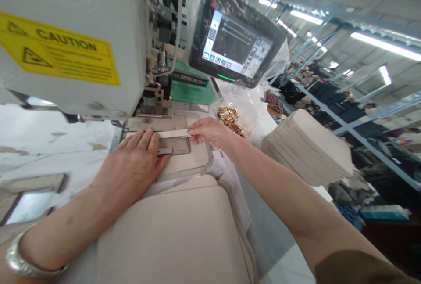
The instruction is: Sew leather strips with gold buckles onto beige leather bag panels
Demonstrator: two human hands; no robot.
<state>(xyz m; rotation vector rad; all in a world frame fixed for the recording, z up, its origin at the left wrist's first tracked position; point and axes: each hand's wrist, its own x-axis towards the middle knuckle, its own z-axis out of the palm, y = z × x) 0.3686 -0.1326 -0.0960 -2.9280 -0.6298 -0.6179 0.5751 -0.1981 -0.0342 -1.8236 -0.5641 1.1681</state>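
Note:
A narrow pale strip (pixel 174 133) lies across the opening of a flat clamp frame (pixel 173 122) under the head of a sewing machine (pixel 79 47). My right hand (pixel 207 131) pinches the strip's right end between thumb and fingers. My left hand (pixel 136 161) lies flat over the left part of the frame, its fingertips by the strip and its thumb beside a small metal piece (pixel 164 151). A beige panel (pixel 200 161) with rounded corners shows around the frame. The strip's left end is hidden by my left hand.
Stacked beige panels (pixel 177 235) lie in front of me, with another tall stack (pixel 305 148) at the right. A plastic bag of gold-coloured metal parts (pixel 230 119) sits beyond my right hand. Above it stands a control screen (pixel 237 40). Another frame (pixel 33 183) lies at left.

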